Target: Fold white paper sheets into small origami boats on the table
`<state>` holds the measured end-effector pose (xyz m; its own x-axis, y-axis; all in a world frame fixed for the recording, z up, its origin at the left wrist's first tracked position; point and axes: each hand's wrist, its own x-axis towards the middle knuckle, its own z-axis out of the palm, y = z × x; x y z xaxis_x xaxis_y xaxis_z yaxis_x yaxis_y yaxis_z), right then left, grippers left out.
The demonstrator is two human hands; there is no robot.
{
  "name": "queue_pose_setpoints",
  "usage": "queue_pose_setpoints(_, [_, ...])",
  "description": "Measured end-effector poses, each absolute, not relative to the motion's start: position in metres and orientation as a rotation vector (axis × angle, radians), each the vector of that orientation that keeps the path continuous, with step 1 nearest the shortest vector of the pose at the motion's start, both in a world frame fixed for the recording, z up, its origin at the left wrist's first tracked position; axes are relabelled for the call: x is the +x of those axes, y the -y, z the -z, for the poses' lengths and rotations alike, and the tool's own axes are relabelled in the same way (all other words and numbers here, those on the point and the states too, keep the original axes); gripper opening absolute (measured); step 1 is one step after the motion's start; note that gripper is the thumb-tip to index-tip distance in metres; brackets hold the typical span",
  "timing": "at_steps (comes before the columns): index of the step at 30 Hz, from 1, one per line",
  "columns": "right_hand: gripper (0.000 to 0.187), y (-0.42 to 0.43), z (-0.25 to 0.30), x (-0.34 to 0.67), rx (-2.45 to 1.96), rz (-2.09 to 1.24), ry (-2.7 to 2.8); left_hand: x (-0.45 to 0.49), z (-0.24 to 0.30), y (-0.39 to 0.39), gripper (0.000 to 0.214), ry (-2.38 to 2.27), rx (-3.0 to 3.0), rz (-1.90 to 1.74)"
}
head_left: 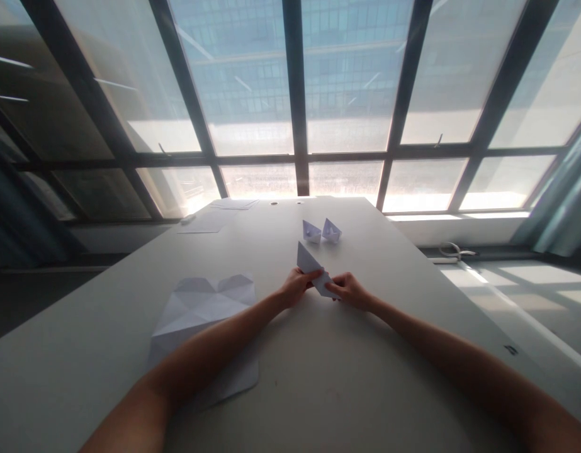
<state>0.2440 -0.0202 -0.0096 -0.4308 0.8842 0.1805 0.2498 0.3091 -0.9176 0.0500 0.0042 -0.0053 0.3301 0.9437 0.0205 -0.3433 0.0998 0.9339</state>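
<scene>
A folded white paper piece [311, 267] stands in the middle of the table, a pointed triangle rising from it. My left hand [297, 286] pinches its near left edge, fingers closed on the paper. From the other side, my right hand [349, 290] grips the lower right corner of that paper. Two small finished paper boats [322, 231] sit side by side on the table just beyond the hands. A creased, unfolded white sheet [203, 314] lies flat to the left, partly under my left forearm.
The pale grey table [389, 377] runs toward a wall of large windows. Flat paper sheets [219, 214] lie at its far left corner. A coiled cable [453, 250] rests on the sill at right.
</scene>
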Motion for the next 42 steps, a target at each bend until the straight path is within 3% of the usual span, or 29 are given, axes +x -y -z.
queue_pose_setpoints(20, [0.039, 0.021, -0.004, 0.263, -0.939, -1.411, 2.031, 0.025, 0.002, -0.035, 0.026, -0.826, 0.762, -1.45])
queue_pose_setpoints(29, [0.033, 0.014, 0.009, 0.251, -1.054, -0.971, 1.758, 0.043, 0.003, -0.006, 0.057, -0.895, 1.273, -1.201])
queue_pose_setpoints(36, [0.016, 0.019, 0.014, 0.241, -1.089, -0.652, 1.87, 0.055, 0.006, 0.004, 0.058, -0.832, 1.487, -1.049])
queue_pose_setpoints(42, [0.027, 0.029, 0.009, 0.235, -1.149, -0.531, 1.976, 0.058, 0.001, 0.01, 0.069, -0.76, 1.29, -1.042])
